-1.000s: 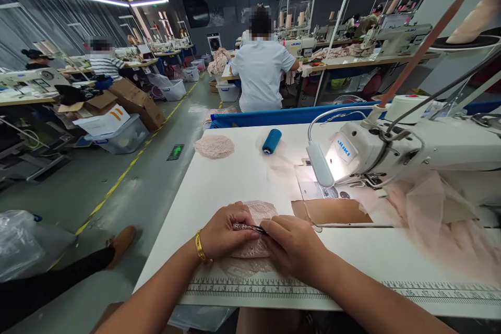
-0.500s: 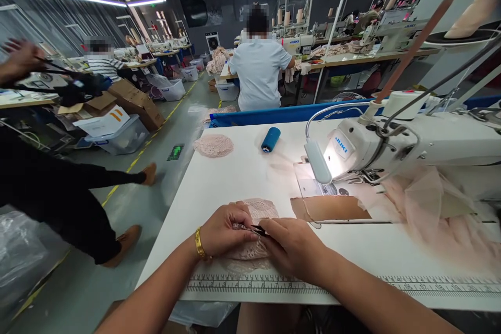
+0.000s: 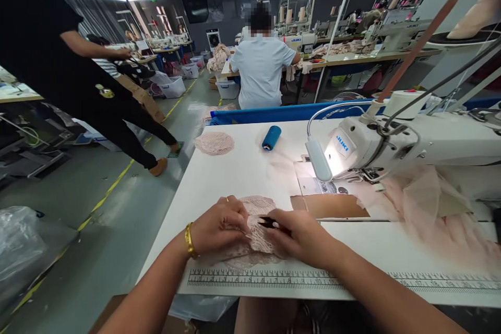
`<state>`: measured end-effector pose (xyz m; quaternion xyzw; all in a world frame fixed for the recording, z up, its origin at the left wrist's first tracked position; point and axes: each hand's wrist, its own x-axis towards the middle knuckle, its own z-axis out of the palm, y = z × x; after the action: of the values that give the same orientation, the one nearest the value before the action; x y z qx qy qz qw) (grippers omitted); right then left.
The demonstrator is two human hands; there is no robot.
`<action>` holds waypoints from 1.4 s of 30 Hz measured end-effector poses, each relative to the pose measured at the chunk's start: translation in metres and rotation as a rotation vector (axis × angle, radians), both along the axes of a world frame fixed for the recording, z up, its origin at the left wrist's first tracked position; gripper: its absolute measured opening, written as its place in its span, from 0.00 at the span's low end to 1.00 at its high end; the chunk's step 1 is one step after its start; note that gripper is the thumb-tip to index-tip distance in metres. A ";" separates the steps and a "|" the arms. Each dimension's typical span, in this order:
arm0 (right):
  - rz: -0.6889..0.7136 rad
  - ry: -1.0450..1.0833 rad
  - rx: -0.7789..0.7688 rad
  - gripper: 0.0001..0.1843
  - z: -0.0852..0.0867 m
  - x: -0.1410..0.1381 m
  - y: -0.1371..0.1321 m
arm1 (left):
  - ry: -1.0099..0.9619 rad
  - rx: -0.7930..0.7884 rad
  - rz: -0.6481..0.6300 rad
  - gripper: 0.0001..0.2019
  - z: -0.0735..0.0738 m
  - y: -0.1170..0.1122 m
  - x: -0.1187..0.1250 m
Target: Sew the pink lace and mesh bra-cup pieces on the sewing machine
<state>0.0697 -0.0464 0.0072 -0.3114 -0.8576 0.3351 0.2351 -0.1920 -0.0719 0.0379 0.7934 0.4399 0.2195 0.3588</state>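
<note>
A pale pink lace piece [image 3: 260, 237] lies on the white sewing table in front of me. My left hand [image 3: 221, 227], with a gold bracelet at the wrist, pinches the lace at its left side. My right hand [image 3: 299, 235] is closed around small dark thread snips [image 3: 269, 223], whose blades point left over the lace, a little apart from the left fingers. Their grip part is mostly hidden by my right fingers. A second lace piece [image 3: 214, 143] rests flat at the table's far left corner.
A white sewing machine [image 3: 364, 146] with a lit lamp [image 3: 319, 159] stands on the right, with sheer pink fabric [image 3: 434, 198] beneath its arm. A teal thread spool [image 3: 271, 138] lies near the back. A printed ruler [image 3: 274, 279] runs along the front edge. A person [image 3: 94, 73] walks in the left aisle.
My hands have drawn slightly apart, and the snips now show more of their blades, away from my left fingers. The walking person has moved further forward along the aisle.
</note>
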 end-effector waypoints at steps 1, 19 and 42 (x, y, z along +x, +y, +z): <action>-0.035 0.007 -0.017 0.05 0.001 0.004 0.002 | 0.034 0.000 -0.035 0.06 0.005 -0.005 -0.006; -0.214 0.139 -0.123 0.09 -0.006 0.003 0.007 | -0.117 -0.102 0.366 0.10 -0.010 0.007 0.031; -0.157 0.091 0.563 0.17 -0.004 0.001 0.004 | -0.278 0.019 0.340 0.05 -0.017 0.002 0.035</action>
<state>0.0707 -0.0425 0.0037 -0.2837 -0.8787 0.0784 0.3757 -0.1574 -0.0697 0.0208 0.6733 0.5116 0.3882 0.3665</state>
